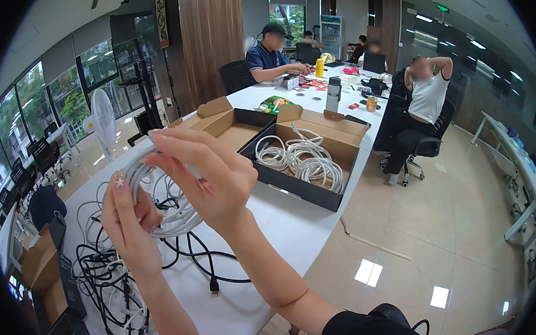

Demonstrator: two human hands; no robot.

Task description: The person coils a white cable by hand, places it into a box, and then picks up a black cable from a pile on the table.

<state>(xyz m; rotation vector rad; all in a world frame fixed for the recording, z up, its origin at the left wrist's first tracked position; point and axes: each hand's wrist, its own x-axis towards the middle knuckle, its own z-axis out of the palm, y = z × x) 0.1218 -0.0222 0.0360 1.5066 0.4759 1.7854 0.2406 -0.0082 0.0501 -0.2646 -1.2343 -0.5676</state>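
A coil of white cable (182,225) is held up above the table between my two hands. My left hand (130,222) has its fingers closed round the coil's left side. My right hand (213,174) pinches the top of the coil between thumb and fingers. Beneath them a tangle of black cables (93,264) and thin white cables spreads over the white table (247,230). One black cable ends in a flat plug (214,285). Several coiled white cables (317,167) lie in a black box (300,194) to the right.
Another open cardboard box (232,136) stands behind, and a third box (58,297) is at the left. A grey bottle (333,94), a can (371,103) and a green packet (276,104) are farther back. One person (267,60) sits at the table; another (426,99) sits at right. A fan (103,116) stands left.
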